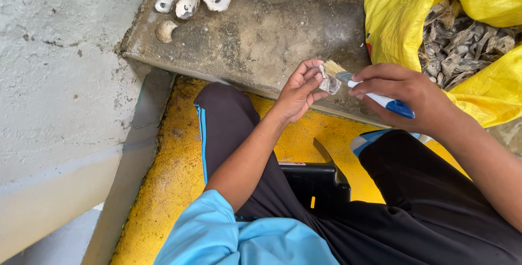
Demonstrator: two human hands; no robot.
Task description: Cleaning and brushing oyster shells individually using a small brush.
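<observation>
My left hand [298, 90] pinches a small grey oyster shell [329, 84] between thumb and fingers, above the edge of a concrete step. My right hand [406, 97] grips a small paintbrush [375, 97] with a white and blue handle. Its pale bristles [332, 67] rest against the top of the held shell. Both forearms reach out over my dark trousers.
Several cleaned shells [187, 4] lie at the far left of the concrete step [266, 31]. A yellow woven sack [429, 23] full of rough shells sits at the right. A yellow floor strip [174, 172] and a black crate [315, 183] lie below; a grey wall stands at the left.
</observation>
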